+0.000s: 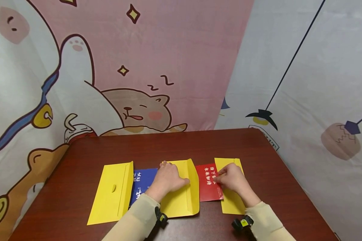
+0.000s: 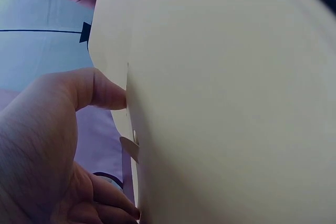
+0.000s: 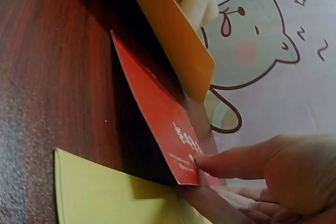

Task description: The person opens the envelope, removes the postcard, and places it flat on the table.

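My left hand (image 1: 169,177) holds the middle yellow envelope (image 1: 181,202), its thumb (image 2: 107,93) at the flap side and its fingers by the far edge. The envelope's flap (image 1: 194,190) stands out towards the right. Just right of it is a red card (image 1: 209,190) with white writing. My right hand (image 1: 234,179) pinches this card near its right edge, thumb on the printed face. In the right wrist view the card (image 3: 152,108) is tilted above the wood, its left end near the envelope (image 3: 176,35). Beneath the right hand lies another yellow envelope (image 1: 232,202).
At the left lies a third yellow envelope (image 1: 108,190) with a small tab on it. A blue card (image 1: 144,180) with white writing lies between it and the left hand. Everything is on a dark red-brown wooden table (image 1: 181,144), with a printed cloth (image 1: 184,50) hanging behind.
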`<state>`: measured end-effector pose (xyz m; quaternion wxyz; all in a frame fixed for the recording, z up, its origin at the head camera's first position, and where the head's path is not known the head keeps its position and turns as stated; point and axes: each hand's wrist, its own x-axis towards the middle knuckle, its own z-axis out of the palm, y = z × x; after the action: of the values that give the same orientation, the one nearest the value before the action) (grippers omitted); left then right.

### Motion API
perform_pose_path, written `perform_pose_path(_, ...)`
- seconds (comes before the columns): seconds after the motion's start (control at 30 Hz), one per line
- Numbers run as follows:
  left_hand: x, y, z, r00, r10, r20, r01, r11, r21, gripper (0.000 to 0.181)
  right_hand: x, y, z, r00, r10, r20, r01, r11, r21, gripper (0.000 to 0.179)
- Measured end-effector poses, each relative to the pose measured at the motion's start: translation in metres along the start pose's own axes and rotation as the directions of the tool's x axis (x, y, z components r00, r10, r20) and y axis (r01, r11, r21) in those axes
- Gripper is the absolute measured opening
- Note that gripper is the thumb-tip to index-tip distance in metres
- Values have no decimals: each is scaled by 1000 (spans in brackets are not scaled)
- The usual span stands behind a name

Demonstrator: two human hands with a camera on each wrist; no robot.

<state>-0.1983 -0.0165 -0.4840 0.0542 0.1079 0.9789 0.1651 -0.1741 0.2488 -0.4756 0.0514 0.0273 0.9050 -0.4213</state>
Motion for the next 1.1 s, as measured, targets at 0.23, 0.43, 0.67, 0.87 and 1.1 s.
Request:
perform_pose_path(0.23,-1,1,0,1000,-1,5,1,1000,10,52,-3,-9,5,997,-61,-57,50,984,-173,22)
perform_pose_path(0.43,0,1,0,1000,-8,9,7,1000,5,57,-3,-14,10,994,-81,-70,62,969,-238,20)
perform_pose_path(0.67,0,1,2,1000,7,3,-7,1000,26,54,-7,-18,10,992,-86,-90,59,961,-270,32)
perform_pose_path(0.87,0,2,1,1000,19,3,-20,999,31,49,-11,-18,6,990,-90,-110,56,959,-279,44)
perform_pose_path(1.1,-2,3,1,1000,10,7,-10,999,35,49,-15,-13,-9,990,-114,-82,90,964,-251,46)
